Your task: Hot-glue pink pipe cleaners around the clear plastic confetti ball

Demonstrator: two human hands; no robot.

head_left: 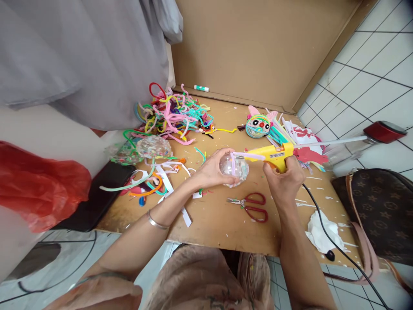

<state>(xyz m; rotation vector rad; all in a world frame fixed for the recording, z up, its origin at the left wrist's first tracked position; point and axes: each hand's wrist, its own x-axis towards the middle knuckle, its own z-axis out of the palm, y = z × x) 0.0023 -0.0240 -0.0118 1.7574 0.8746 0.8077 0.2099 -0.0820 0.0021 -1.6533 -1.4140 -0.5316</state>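
Observation:
My left hand [213, 168] is closed around a clear plastic ball [239, 173] above the middle of the table. A lilac pipe cleaner [250, 156] runs from the ball towards the right, and another strip of it stands against the ball's side. My right hand [286, 177] grips a yellow hot glue gun [274, 155], its nozzle pointing left at the ball. A white glue stick [332, 141] sticks out of the gun's back. Just below the ball lie red-handled scissors [253, 206], blades to the left.
A tangle of coloured pipe cleaners [174, 114] fills the back left. Behind the gun sits a decorated ball with a face [258, 125]. A handbag [377, 211] and crumpled tissue [325, 231] are at right, with the gun's black cord [322, 215] nearby. A glue stick tube [201, 88] lies at the back.

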